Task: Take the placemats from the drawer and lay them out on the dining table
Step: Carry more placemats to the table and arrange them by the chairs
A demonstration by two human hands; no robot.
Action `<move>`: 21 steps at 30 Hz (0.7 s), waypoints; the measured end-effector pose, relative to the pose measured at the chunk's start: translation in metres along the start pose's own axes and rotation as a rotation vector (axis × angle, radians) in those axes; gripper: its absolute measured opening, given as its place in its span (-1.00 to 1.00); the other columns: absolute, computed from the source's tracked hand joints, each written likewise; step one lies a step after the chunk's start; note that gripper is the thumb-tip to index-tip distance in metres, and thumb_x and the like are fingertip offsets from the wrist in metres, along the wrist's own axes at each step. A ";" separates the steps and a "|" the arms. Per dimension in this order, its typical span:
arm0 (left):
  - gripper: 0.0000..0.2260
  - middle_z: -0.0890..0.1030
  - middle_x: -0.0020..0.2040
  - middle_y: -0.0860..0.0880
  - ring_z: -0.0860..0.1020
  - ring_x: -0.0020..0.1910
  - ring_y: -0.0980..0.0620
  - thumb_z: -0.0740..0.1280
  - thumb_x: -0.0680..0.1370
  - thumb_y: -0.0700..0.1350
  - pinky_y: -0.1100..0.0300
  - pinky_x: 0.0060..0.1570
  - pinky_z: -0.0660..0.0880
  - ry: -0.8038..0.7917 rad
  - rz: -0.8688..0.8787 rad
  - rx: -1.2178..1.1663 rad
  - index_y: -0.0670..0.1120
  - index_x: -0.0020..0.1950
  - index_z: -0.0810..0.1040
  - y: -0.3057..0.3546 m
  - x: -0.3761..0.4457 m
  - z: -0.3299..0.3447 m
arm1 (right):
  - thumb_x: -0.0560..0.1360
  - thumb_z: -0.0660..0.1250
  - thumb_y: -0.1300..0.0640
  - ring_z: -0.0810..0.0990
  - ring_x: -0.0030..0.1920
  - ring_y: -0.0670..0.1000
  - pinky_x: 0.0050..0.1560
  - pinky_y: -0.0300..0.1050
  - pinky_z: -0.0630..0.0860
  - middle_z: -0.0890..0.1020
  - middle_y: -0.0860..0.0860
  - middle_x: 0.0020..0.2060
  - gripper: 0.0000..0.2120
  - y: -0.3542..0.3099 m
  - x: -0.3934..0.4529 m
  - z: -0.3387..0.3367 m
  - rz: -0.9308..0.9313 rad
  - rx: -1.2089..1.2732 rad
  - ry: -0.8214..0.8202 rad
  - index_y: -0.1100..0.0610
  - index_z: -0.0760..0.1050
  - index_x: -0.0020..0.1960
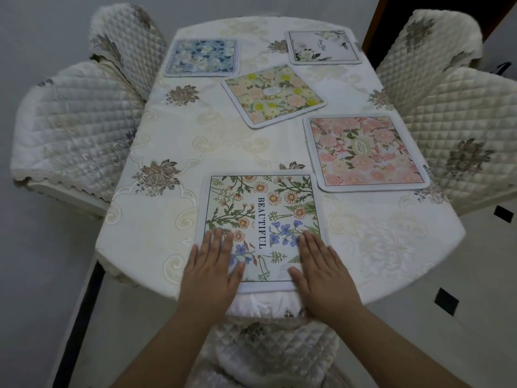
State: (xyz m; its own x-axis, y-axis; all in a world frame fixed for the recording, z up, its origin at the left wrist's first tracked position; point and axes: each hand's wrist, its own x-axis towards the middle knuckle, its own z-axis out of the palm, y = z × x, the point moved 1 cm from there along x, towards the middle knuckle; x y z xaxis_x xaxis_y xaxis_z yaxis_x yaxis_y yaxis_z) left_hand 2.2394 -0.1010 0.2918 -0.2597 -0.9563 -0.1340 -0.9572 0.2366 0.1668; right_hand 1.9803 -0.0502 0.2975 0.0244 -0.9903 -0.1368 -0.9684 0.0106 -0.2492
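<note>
Both hands lie flat with straight fingers, the left hand (214, 264) and right hand (319, 266) pressing the near corners of the daisy mat (261, 208), likely to smooth and square it at the worktop (156, 219) edge. Four other mats are already laid: pink (366, 152) to the right, yellow (272, 95) in the middle and askew, blue (202, 57) and white (324, 47) far. The mats are thin, square and round-cornered, on an embroidered cloth; quilted chairs (70, 127) surround.
</note>
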 end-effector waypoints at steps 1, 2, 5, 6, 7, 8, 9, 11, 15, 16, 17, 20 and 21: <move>-0.33 -0.23 0.65 0.04 -0.31 0.61 0.06 -0.21 0.62 0.34 -0.03 0.59 -0.18 -0.025 -0.021 -0.024 0.07 0.64 -0.25 -0.009 -0.002 -0.001 | 0.66 -0.23 -0.26 -0.29 0.57 -0.17 0.56 -0.09 -0.20 -0.26 -0.15 0.58 -0.39 0.007 -0.001 -0.004 -0.018 0.012 -0.019 -0.05 -0.27 0.62; -0.30 -0.26 0.64 0.03 -0.34 0.59 0.06 -0.26 0.59 0.37 -0.01 0.58 -0.23 -0.050 -0.036 -0.044 0.05 0.64 -0.28 -0.018 -0.004 -0.003 | 0.66 -0.23 -0.23 -0.20 0.59 -0.18 0.57 -0.11 -0.14 -0.18 -0.15 0.60 -0.42 0.013 0.001 -0.011 -0.044 0.030 -0.028 -0.07 -0.18 0.63; -0.25 -0.21 0.65 -0.04 -0.29 0.61 0.01 -0.32 0.58 0.38 -0.04 0.57 -0.25 -0.010 -0.031 0.003 -0.05 0.64 -0.21 -0.032 -0.002 -0.013 | 0.66 -0.08 -0.13 0.39 0.41 -0.03 0.42 -0.12 0.26 0.47 -0.04 0.44 -0.47 0.022 0.021 -0.042 -0.057 0.127 0.100 0.02 0.44 0.46; -0.27 -0.14 0.66 -0.07 -0.24 0.63 -0.01 -0.27 0.61 0.34 -0.06 0.58 -0.21 0.043 -0.007 0.028 -0.10 0.65 -0.14 -0.031 0.004 -0.020 | 0.66 -0.02 -0.09 0.49 0.30 0.04 0.32 -0.09 0.34 0.57 -0.01 0.31 -0.51 0.021 0.033 -0.054 -0.040 0.162 0.176 0.08 0.55 0.35; -0.30 -0.12 0.66 -0.08 -0.22 0.63 -0.01 -0.22 0.64 0.30 -0.06 0.59 -0.17 0.087 0.014 0.026 -0.11 0.65 -0.11 -0.026 0.014 -0.027 | 0.67 0.03 -0.05 0.50 0.26 0.07 0.28 -0.07 0.36 0.59 0.02 0.26 -0.56 0.017 0.049 -0.063 -0.016 0.194 0.230 0.11 0.57 0.30; -0.33 -0.14 0.66 -0.07 -0.24 0.63 0.00 -0.19 0.66 0.26 -0.06 0.59 -0.14 0.105 0.035 -0.002 -0.10 0.66 -0.12 -0.018 0.028 -0.032 | 0.68 0.06 -0.02 0.47 0.31 0.08 0.31 -0.06 0.35 0.57 0.04 0.30 -0.60 0.010 0.067 -0.069 0.006 0.220 0.253 0.12 0.55 0.32; -0.36 -0.17 0.66 -0.04 -0.26 0.62 0.02 -0.18 0.67 0.24 -0.04 0.60 -0.13 0.109 0.059 -0.053 -0.08 0.66 -0.15 -0.005 0.045 -0.038 | 0.69 0.07 -0.01 0.40 0.40 0.08 0.40 -0.05 0.29 0.50 0.06 0.39 -0.60 0.002 0.088 -0.071 0.017 0.239 0.250 0.12 0.50 0.39; -0.40 -0.16 0.66 -0.02 -0.23 0.63 0.01 -0.14 0.69 0.19 -0.01 0.60 -0.12 0.097 0.092 -0.130 -0.04 0.67 -0.13 0.022 0.088 -0.043 | 0.69 0.03 -0.06 0.18 0.56 0.07 0.53 -0.02 0.08 0.29 0.08 0.55 -0.51 -0.016 0.131 -0.066 0.030 0.247 0.168 0.13 0.30 0.54; -0.44 -0.11 0.67 -0.03 -0.18 0.64 -0.06 -0.13 0.68 0.20 -0.08 0.59 -0.15 -0.001 0.044 -0.084 0.08 0.66 -0.11 0.046 0.138 -0.026 | 0.67 -0.10 -0.19 -0.14 0.62 0.08 0.59 0.01 -0.17 -0.07 0.09 0.63 -0.35 -0.019 0.175 -0.031 0.053 0.094 -0.008 0.15 -0.09 0.64; -0.44 -0.12 0.67 0.00 -0.21 0.63 -0.05 -0.15 0.67 0.23 -0.10 0.58 -0.20 0.002 0.026 -0.052 0.13 0.66 -0.13 0.044 0.138 -0.020 | 0.66 -0.15 -0.24 -0.18 0.61 0.05 0.58 0.01 -0.20 -0.11 0.05 0.63 -0.32 -0.012 0.174 -0.023 0.057 0.060 -0.006 0.12 -0.13 0.64; -0.43 -0.12 0.67 0.03 -0.23 0.63 -0.04 -0.16 0.65 0.26 -0.12 0.57 -0.23 0.023 0.012 -0.029 0.17 0.65 -0.14 0.040 0.136 -0.015 | 0.64 -0.19 -0.28 -0.19 0.61 0.02 0.58 0.00 -0.20 -0.13 0.02 0.62 -0.30 -0.004 0.170 -0.018 0.069 0.038 0.024 0.10 -0.15 0.64; -0.36 -0.14 0.67 0.02 -0.24 0.63 -0.04 -0.16 0.61 0.32 -0.10 0.56 -0.28 0.072 -0.063 -0.036 0.13 0.66 -0.15 0.030 0.134 -0.011 | 0.62 -0.22 -0.30 -0.14 0.61 -0.02 0.59 0.01 -0.13 -0.08 0.03 0.63 -0.27 0.016 0.163 -0.016 0.142 0.037 0.108 0.11 -0.14 0.64; -0.32 -0.15 0.67 0.00 -0.24 0.63 -0.04 -0.16 0.61 0.33 -0.09 0.56 -0.28 0.072 -0.111 -0.044 0.07 0.66 -0.15 0.026 0.135 -0.012 | 0.62 -0.21 -0.30 -0.13 0.61 -0.01 0.59 0.01 -0.12 -0.07 0.04 0.63 -0.27 0.019 0.161 -0.017 0.163 0.046 0.111 0.11 -0.14 0.64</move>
State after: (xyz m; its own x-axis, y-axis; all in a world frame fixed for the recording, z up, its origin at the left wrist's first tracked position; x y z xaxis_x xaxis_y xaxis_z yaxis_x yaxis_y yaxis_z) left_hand 2.1814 -0.2258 0.2897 -0.1409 -0.9865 -0.0840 -0.9726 0.1221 0.1976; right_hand 1.9615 -0.2122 0.2874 -0.1616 -0.9841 -0.0733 -0.9448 0.1757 -0.2764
